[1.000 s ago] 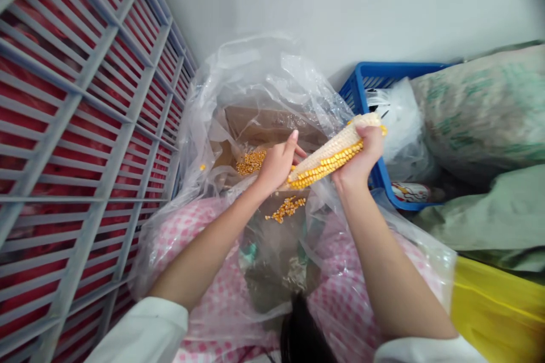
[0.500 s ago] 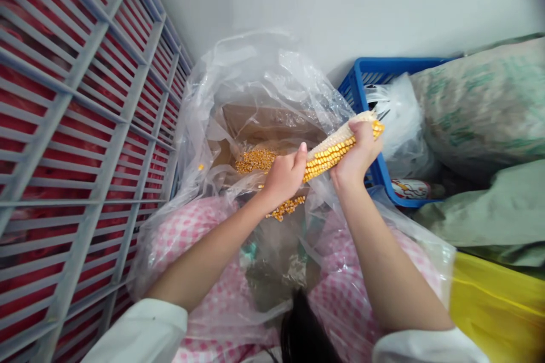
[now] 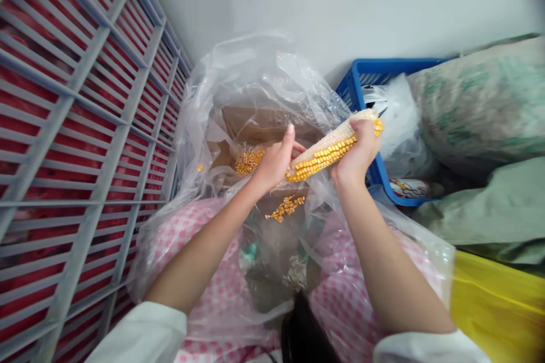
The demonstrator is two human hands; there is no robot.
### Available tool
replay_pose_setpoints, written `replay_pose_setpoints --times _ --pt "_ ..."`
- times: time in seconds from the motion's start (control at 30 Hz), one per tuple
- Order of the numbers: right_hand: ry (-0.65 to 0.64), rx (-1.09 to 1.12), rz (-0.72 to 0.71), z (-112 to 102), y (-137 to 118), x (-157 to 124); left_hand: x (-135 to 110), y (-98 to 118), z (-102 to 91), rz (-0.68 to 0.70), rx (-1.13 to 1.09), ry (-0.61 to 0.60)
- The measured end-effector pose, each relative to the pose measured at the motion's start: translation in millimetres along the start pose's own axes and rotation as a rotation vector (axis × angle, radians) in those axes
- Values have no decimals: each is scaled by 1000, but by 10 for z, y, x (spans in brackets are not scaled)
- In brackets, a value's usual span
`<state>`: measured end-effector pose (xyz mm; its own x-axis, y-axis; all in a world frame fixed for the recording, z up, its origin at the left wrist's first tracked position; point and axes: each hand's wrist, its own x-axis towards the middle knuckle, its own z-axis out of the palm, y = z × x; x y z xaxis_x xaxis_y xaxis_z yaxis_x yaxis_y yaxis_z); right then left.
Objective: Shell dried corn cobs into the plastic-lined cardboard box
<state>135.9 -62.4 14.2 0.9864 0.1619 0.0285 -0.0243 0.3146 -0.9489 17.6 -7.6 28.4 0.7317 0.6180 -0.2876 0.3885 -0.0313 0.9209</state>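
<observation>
Wall: a plain white painted wall fills the top of the view.

Rack: a grey slatted metal rack stands along the left, with something red packed behind its bars.

Liner: a clear plastic liner gapes open over a brown cardboard box, and its lower edge drapes over a pink checked cloth.

Right side: a bulging green-printed sack and a plain sage-green sack lie beside a blue plastic crate, with a yellow bin at the lower corner.

Cob: a dried corn cob is held tilted above the liner's mouth, its pale core bare along the top and rows of yellow kernels left along the underside.

Right hand: the right hand is clenched around the cob's upper end.

Left hand: the left hand is half open by the cob's lower end, thumb raised. I cannot tell whether it grips.

Kernels: loose yellow kernels lie in two patches inside the liner.

Risk: kernels knocked loose at this tilt could bounce off the slick plastic and past the liner's edge.
</observation>
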Motion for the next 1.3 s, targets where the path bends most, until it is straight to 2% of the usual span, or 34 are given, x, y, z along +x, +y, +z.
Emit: replay_pose_setpoints --times 0.07,0.13,0.3,0.47,0.6,0.7,0.8,0.9,1.0,1.07,1.17,1.3 --pt "-13 -36 -15 13 5 -8 -81 43 36 97 186 63" --pt "-37 -84 -25 24 15 -29 -133 43 96 125 306 106" --pt "-65 -104 -72 31 38 -78 -87 -61 188 21 313 131" --pt "-42 -75 -66 5 34 -93 -18 -145 178 -6 227 91" --pt "-43 -54 -51 -10 -12 -116 30 -191 169 -20 37 -7" --pt "-30 -22 -37 -2 -63 -116 84 -191 127 -92 -147 -101" --pt "-4 57 40 10 -115 -78 113 -129 31 -181 -228 -128" --pt "15 99 107 12 -162 -14 68 -20 -57 -109 -131 -65" --pt "38 78 94 13 -189 33 -27 63 -46 65 155 12" --pt "35 73 97 18 -184 37 -71 68 10 132 311 81" --pt "10 29 35 24 -140 1 -63 10 99 84 343 121" --pt "-82 -38 -59 23 -72 -78 22 -98 132 -51 197 26"
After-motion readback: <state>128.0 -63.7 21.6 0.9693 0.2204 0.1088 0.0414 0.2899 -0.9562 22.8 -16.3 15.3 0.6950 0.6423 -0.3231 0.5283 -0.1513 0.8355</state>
